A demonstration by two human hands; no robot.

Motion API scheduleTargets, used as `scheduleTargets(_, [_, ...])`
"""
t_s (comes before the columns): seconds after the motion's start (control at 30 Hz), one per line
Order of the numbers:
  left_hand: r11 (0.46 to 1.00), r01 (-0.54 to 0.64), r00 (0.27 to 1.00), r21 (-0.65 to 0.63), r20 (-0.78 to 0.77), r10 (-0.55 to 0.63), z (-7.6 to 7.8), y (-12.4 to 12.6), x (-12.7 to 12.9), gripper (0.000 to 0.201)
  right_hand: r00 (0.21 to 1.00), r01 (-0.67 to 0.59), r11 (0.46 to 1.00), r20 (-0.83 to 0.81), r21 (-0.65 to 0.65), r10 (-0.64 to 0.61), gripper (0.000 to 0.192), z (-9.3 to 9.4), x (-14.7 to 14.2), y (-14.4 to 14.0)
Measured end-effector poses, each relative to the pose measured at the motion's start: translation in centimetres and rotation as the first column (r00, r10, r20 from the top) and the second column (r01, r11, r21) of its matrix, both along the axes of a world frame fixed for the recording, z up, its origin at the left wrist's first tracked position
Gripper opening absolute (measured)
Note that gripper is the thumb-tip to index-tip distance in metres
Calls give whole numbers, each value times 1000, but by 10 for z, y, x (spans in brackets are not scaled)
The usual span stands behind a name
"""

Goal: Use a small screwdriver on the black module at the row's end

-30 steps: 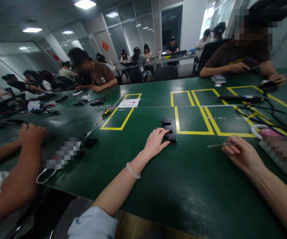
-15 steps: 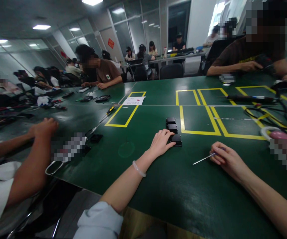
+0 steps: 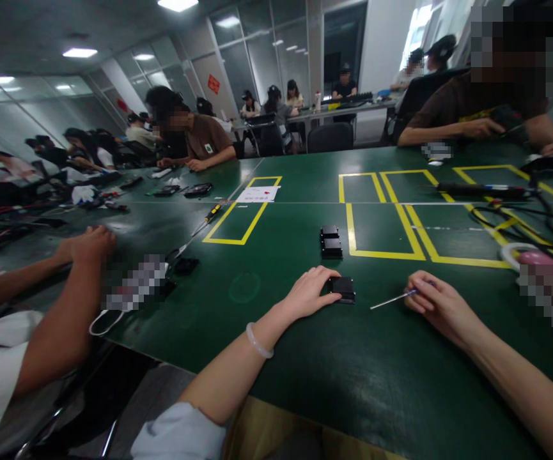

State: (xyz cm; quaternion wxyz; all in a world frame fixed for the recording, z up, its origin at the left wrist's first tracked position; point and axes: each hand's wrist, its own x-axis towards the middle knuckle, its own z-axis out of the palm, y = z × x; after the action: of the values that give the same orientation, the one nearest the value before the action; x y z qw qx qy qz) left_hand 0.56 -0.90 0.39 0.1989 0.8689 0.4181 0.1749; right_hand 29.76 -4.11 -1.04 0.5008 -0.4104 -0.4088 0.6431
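On the green table, my left hand [image 3: 312, 292] grips the left side of a small black box [image 3: 342, 289], thumb at the near edge and fingers at the far one. Tiny bright spots show at the box's corners. Two similar black boxes, a nearer one [image 3: 331, 248] and a farther one [image 3: 329, 231], stand in a row beyond it, apart from the held one. To the right, my right hand [image 3: 427, 297] is closed around the handle of a screwdriver [image 3: 391, 300]. Its thin metal shaft points left towards the held box, and my fingers mostly hide the handle.
Yellow tape rectangles [image 3: 386, 257] mark the table. A white paper [image 3: 257, 194] lies beyond, left of the boxes. Black cables [image 3: 511, 223] and a black rod-shaped tool [image 3: 487, 190] are on the right. A neighbour's forearms [image 3: 82, 268] rest at the left; other people sit across the table.
My left hand has drawn the nearest black box towards me, opening a gap from the other two. My right hand with the screwdriver has hardly moved.
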Motion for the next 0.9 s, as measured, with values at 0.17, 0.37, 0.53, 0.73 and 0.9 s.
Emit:
scheduleTargets(0.17, [1000, 1, 1000, -13, 15, -1, 1, 1, 1, 38, 1000, -4, 1000, 7, 19, 4, 16, 1, -3, 3])
scheduleTargets(0.37, [1000, 8, 1000, -11, 29, -8, 1, -1, 2, 39, 1000, -10, 996, -14, 92, 12, 15, 5, -9, 11])
scheduleTargets(0.53, [1000, 4, 1000, -8, 23, -4, -1, -2, 4, 39, 985, -142, 975, 117, 171, 123, 17, 33, -31, -4])
scheduleTargets(0.73, [999, 26, 998, 21, 49, -27, -3, -1, 3, 38, 854, -485, 843, 333, 233, 400, 19, 68, -79, -32])
scheduleTargets(0.9, [1000, 22, 998, 22, 61, -23, -4, -1, 2, 34, 768, -625, 721, 402, 300, 499, 12, 81, -106, -45])
